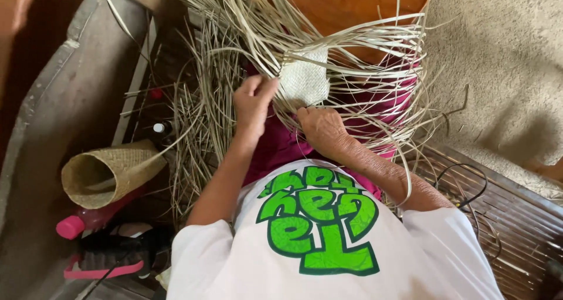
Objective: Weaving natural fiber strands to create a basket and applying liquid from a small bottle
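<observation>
A small pale woven patch lies on my lap, with many long dry straw strips fanning out from it in all directions. My left hand pinches a few strips at the patch's left edge, fingers closed on them. My right hand rests just below the patch, its fingers curled under the strips at the lower edge. A magenta cloth covers my lap beneath the work.
A finished woven cone-shaped basket lies at the left on a grey mat. Beside it are a pink bottle and loose straw bundles. A slatted wooden bench with a black cable is at the right.
</observation>
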